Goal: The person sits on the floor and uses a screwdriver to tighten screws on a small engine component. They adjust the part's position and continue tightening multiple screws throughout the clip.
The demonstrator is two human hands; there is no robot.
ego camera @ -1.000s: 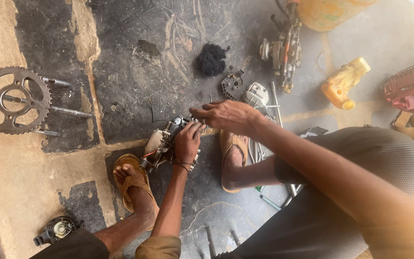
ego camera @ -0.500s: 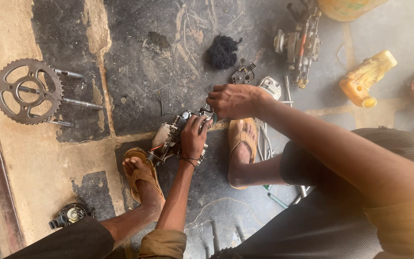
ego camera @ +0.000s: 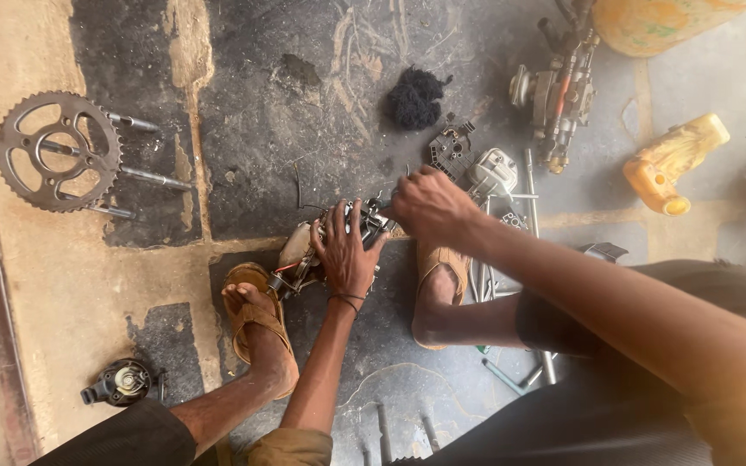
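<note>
Down on the oily floor, the left hand grips a small engine part between the two sandalled feet, while the right hand pinches closed at its far end; a sprocket lies well apart, far left

A stained, cracked concrete floor is seen, on which a toothed sprocket with bolts is laid near the left edge, a black fibre wad toward the far edge, and a yellow jug at the right edge.
</note>
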